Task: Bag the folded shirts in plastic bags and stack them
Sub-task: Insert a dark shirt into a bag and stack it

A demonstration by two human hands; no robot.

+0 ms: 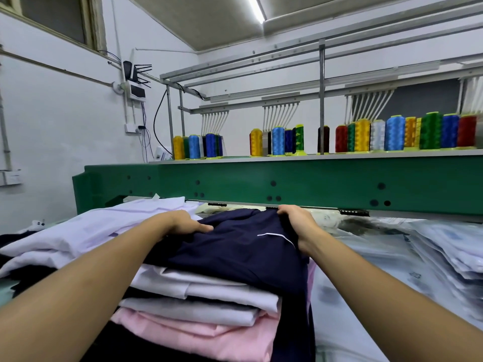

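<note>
At the top of the stack (pixel 209 304), centre of view: one navy shirt (pixel 235 249), folded, with thin white piping on its right half. Its long axis runs away from the person, and the near edge droops over the front right corner of the pile.

- Left hand (pixel 187 223): at the shirt's far left edge. The thumb lies flat on the fabric and the fingers are tucked out of sight below, so it pinches the cloth.
- Right hand (pixel 296 222): at the far right corner, fingers curled over a bunched fold, gripping the cloth.
- Both hands sit at the far end, one on each side, about equally far from the person.

Beneath the navy shirt lie white, grey and pink folded shirts, all unbagged. To the left, touching the stack, is a pile of lavender shirts (pixel 86 228). To the right, slightly apart, is a heap of plastic bags (pixel 447 246), some apparently already filled.

Judgement: the shirt is at the lifting-off stage. The bags lie on the right hand's side, so the shirt probably goes rightward, the right hand leading. The drooping near edge may unfold once lifted.
</note>
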